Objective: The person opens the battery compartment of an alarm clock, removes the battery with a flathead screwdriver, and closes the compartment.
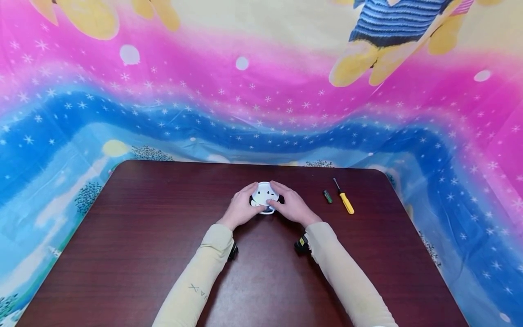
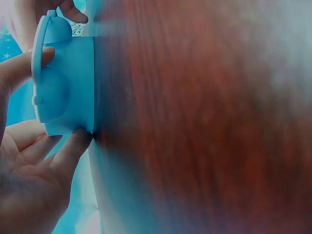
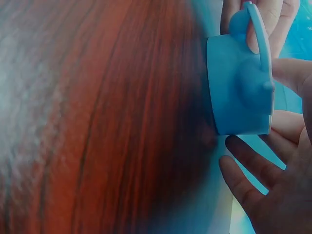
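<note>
Near the middle of the table, both hands grip a small round white case [image 1: 263, 193] with dark dots on its top face. A thin curved rim or handle and two rounded bumps show on the side toward the person; it looks blue in the wrist views. My left hand [image 1: 241, 208] holds its left side, with the thumb at the near edge and fingertips at the lower side [image 2: 88, 73]. Opposite, my right hand [image 1: 293, 206] holds the right side, its thumb lying over the near part of the top. In the right wrist view the case [image 3: 229, 97] stands close over the tabletop.
To the right of the hands lie a screwdriver [image 1: 347, 203] with a yellow handle and a short green cylinder [image 1: 328, 196]. The dark red-brown table [image 1: 135, 236] has rounded far corners. A patterned cloth [image 1: 261, 109] hangs around its far side and both flanks.
</note>
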### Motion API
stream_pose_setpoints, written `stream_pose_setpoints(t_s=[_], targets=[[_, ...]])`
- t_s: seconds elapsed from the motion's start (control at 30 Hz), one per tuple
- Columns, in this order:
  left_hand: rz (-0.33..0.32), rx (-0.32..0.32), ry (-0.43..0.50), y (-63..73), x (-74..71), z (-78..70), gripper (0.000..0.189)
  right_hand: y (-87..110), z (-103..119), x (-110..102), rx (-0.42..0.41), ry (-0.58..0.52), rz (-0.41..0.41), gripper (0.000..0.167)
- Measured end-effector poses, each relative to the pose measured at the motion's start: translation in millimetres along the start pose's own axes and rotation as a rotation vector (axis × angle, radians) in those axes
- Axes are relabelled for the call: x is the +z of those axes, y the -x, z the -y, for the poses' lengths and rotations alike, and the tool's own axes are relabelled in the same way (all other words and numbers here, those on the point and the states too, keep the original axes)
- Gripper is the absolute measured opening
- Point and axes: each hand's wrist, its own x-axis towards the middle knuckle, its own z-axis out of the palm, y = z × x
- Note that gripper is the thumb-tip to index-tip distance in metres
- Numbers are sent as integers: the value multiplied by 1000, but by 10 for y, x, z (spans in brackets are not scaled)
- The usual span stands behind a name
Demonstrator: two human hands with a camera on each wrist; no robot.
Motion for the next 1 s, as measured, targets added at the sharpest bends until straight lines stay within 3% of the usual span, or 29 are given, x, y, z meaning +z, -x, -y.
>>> stream_pose_setpoints(t_s=[0.13, 0.47, 0.6, 1.0], targets=[[68, 17, -38, -10, -36, 11, 82, 3, -17, 1, -13, 15, 31, 77], [189, -4, 10, -5, -94, 16, 105, 16, 1, -73, 4, -78, 135, 107], [180, 16, 5, -8, -86, 22, 108, 18, 9, -84, -16, -85, 133, 112], [135, 15, 15, -4, -64, 48, 101, 16, 23, -85, 15, -54, 92, 96]])
